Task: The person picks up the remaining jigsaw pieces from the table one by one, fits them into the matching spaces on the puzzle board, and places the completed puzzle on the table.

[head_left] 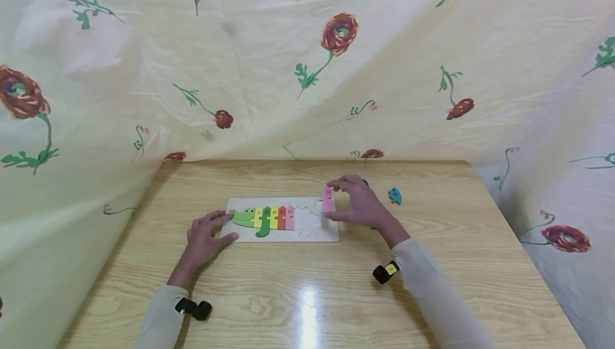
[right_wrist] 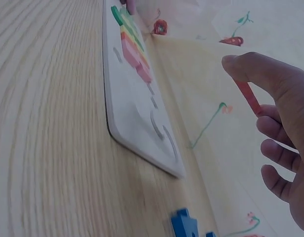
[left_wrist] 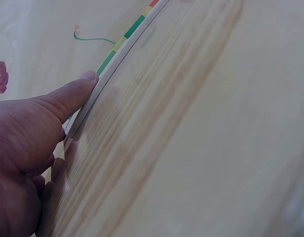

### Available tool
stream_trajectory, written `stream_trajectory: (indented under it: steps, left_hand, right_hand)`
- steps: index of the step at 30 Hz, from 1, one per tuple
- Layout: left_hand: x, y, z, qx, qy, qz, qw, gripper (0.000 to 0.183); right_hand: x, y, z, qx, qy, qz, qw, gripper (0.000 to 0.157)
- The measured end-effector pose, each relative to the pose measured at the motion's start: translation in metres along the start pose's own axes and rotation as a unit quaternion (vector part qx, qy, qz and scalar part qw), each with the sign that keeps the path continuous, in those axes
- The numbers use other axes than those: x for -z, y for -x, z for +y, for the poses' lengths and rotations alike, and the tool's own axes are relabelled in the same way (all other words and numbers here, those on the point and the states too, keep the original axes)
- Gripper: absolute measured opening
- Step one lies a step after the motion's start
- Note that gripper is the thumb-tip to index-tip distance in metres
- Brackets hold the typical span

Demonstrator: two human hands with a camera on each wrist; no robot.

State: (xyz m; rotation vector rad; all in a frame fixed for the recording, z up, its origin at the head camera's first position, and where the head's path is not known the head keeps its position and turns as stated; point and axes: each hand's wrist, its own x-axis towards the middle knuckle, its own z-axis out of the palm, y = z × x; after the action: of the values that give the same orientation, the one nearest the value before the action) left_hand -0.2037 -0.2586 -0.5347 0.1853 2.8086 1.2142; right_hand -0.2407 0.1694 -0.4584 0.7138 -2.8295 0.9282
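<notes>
A white puzzle board lies on the table with a crocodile partly filled in. Its green head piece sits at the left, followed by yellow, green, yellow, red and pink pieces; bare outlined recess shows to their right. My left hand rests at the board's left end, thumb straight against the near edge and index finger by the head. Over the board's right end, my right hand pinches a pink puzzle piece between thumb and index finger. That piece is seen edge-on in the right wrist view.
A blue puzzle piece lies on the wooden table right of my right hand. Another blue bit peeks out behind that hand. Flower-patterned cloth hangs along the back and both sides of the table.
</notes>
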Motion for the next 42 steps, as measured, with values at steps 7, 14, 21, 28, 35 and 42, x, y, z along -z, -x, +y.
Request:
stream_trajectory:
  steps: [7,14,21,28,35,42]
  left_hand:
    - [0.0,0.0,0.001,0.003,-0.002,-0.001,1.0,0.067]
    - [-0.001,-0.001,0.001,0.005,-0.003,-0.002,1.0,0.068]
    - [-0.001,-0.001,0.0,0.0,0.001,0.001,1.0,0.068]
    - [-0.001,0.0,0.0,-0.002,0.0,0.002,1.0,0.067]
    - [-0.001,0.0,0.0,-0.001,0.0,0.002,1.0,0.067]
    - [-0.001,0.0,0.001,-0.001,-0.001,0.005,1.0,0.066]
  right_hand:
    - [-0.015,-0.007,-0.013,-0.01,-0.007,-0.02,1.0,0.073]
    - [-0.031,-0.012,-0.021,-0.003,-0.017,-0.031,0.999,0.071]
    - [-0.047,-0.017,-0.021,0.001,-0.019,-0.047,0.999,0.07]
    - [-0.06,-0.022,-0.022,-0.011,-0.012,-0.066,0.998,0.072]
    - [-0.069,-0.025,-0.019,-0.028,0.006,-0.084,0.996,0.071]
    - [-0.072,-0.025,-0.017,-0.035,0.0,-0.096,0.995,0.07]
